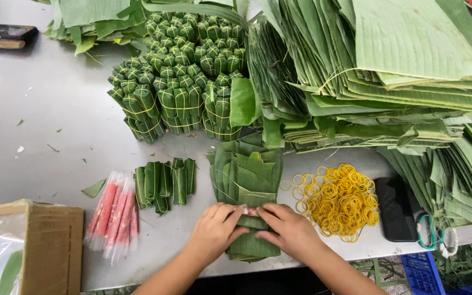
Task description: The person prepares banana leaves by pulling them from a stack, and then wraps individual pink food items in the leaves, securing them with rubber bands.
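Head view: your left hand (214, 229) and right hand (290, 229) meet at the near table edge, fingers curled down and pinching a small pink sausage stick in clear wrap (251, 211) against the top leaf of a short stack of cut green banana-leaf pieces (247, 175). Both hands are closed around the folded leaf edge, thumbs tucked under it, so the stick shows only as a sliver between your fingertips. Just right of your right hand lies a loose heap of yellow rubber bands (338, 201), with a black phone (395, 208) beyond it. To your left, a few finished green leaf-wrapped rolls (165, 184) lie on the grey metal table (45, 125), and beside them a fan of pink sausage sticks in clear sleeves (113, 216). Farther back stand banded bundles of wrapped rolls (178, 76); tall stacks of long banana leaves (389, 71) fill the right side.
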